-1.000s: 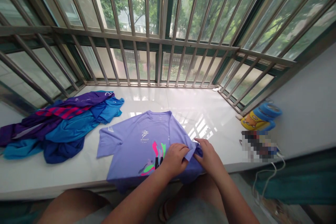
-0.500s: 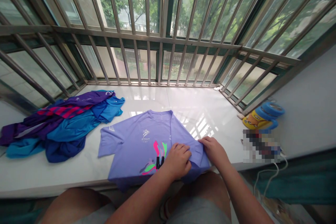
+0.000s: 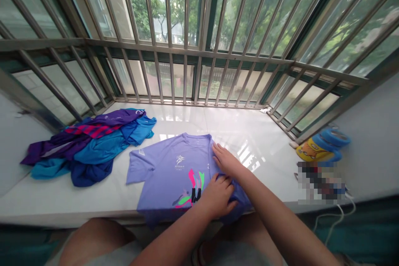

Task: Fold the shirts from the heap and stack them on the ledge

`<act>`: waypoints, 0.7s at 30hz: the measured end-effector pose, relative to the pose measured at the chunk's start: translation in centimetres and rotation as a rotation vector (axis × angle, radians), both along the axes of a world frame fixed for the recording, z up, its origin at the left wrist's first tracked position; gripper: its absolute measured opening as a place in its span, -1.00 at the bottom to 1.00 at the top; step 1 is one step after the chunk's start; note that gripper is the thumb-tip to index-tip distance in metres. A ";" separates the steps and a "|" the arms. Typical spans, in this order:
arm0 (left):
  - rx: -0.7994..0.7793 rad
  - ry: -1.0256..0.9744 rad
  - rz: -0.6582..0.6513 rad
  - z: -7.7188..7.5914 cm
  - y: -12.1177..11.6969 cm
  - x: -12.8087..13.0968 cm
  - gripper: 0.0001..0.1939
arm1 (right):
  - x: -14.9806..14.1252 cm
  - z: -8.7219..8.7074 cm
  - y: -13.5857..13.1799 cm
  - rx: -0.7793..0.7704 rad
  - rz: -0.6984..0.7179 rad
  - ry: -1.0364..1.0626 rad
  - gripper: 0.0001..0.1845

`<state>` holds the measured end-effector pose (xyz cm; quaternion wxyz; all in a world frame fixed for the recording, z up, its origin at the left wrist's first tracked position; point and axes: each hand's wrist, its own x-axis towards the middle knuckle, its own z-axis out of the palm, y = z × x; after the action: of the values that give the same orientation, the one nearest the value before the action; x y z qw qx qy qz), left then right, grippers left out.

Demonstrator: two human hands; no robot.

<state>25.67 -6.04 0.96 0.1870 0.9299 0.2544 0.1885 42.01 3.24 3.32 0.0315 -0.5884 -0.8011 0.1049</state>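
A lavender T-shirt [image 3: 168,174] lies front up on the white ledge, with a white logo and a bright pink, green and black print. Its right side is folded inward, and the lower edge hangs over the ledge's front. My left hand [image 3: 218,194] rests on the lower right part of the shirt beside the print, thumb apart from the fingers. Farther up, my right hand [image 3: 227,160] lies flat along the folded right edge near the collar, fingers stretched out. My forearms and hands cover part of the shirt's right side.
A heap of purple, blue and red-checked clothes [image 3: 102,141] lies on the left of the white ledge [image 3: 177,116]. At the right wall stand a blue and yellow bottle [image 3: 322,145] and a blurred-out item with white cables [image 3: 339,216]. Metal bars [image 3: 187,52] enclose the ledge.
My right hand has moved from the shirt's right sleeve up and inward to the folded edge near the collar. The sleeve now lies folded in. My left hand stays nearly in place.
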 end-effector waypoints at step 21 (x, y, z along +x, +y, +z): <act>-0.107 -0.026 -0.090 -1.2 -5.4 -8.0 -0.55 | -2.2 -3.0 5.3 0.000 -0.321 -0.081 -0.17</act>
<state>17.70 -11.46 -0.25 0.2479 0.9266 0.2194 0.1782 39.79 8.59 0.30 0.0154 -0.7125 -0.6975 0.0748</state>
